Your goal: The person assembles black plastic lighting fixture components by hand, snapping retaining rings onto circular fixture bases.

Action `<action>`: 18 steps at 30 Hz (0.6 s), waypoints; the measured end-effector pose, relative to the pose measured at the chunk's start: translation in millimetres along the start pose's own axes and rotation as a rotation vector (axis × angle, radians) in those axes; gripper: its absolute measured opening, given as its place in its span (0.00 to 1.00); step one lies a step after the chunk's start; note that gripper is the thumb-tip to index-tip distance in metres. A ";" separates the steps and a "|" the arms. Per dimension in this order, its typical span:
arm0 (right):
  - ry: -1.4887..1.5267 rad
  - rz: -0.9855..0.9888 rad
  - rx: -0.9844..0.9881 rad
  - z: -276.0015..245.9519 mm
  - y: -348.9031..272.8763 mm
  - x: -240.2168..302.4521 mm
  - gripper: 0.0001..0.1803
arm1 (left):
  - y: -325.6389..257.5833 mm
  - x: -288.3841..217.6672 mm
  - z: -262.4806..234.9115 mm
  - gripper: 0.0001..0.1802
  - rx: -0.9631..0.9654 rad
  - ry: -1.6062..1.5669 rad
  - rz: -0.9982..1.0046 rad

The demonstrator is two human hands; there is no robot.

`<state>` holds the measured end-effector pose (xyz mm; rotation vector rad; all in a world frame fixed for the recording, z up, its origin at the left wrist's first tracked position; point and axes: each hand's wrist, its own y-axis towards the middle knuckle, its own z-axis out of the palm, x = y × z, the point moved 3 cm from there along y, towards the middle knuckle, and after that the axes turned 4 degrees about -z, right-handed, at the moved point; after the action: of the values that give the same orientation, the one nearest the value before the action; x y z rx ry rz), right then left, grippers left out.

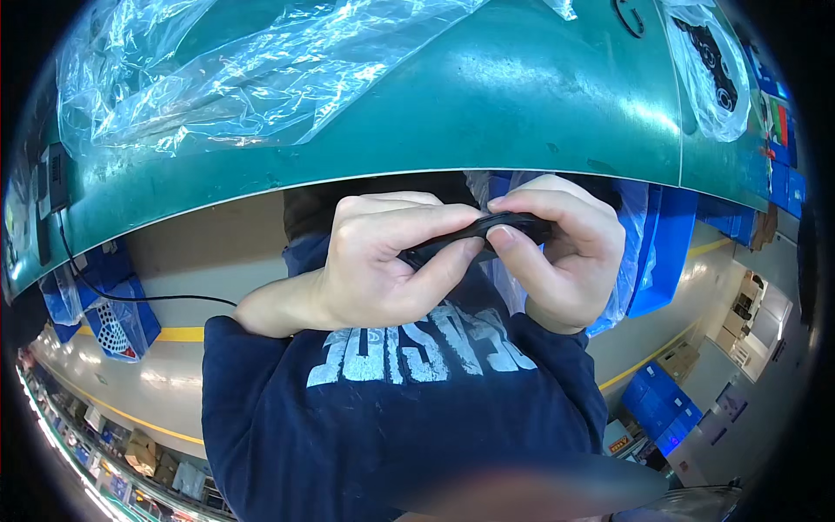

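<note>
Hands [383,257] [578,252] pinch a black piece [480,229] running left-to-right.

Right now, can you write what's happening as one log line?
left hand: pinches black part | right hand: pinches same part | green table: clear plastic lies on it

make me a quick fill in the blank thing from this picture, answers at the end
1. The left hand and the right hand together hold a piece whose colour is ____.
2. The large, crumpled plastic sheet lies toward the ____ side of the green bench.
3. A clear bag with a black part inside lies toward the bench's ____ end.
4. The shirt is dark ____ with white lettering.

Missing words: black; left; right; blue.
</note>
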<state>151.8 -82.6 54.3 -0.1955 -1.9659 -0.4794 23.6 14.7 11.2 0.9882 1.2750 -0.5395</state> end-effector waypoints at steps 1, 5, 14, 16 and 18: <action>0.006 0.012 0.017 0.5 0.2 -0.2 0.09 | -0.9 0.4 0.2 0.11 -0.008 -0.007 0.014; 0.015 0.011 0.020 3.8 0.8 -2.3 0.08 | -0.8 0.3 -2.0 0.10 -0.021 -0.003 0.034; 0.075 0.044 -0.004 6.0 0.8 -9.0 0.08 | -1.8 3.8 -4.0 0.11 -0.005 -0.040 -0.040; 0.082 0.040 -0.004 6.1 1.4 -8.7 0.08 | -3.1 3.8 -4.5 0.11 -0.021 -0.033 -0.043; 0.089 0.035 -0.003 6.3 1.9 -9.0 0.08 | -3.4 1.7 -5.4 0.11 -0.037 -0.025 -0.045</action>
<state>151.1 -77.5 44.4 -0.2074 -1.8716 -0.4609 18.4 17.9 8.6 0.9207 1.2830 -0.5598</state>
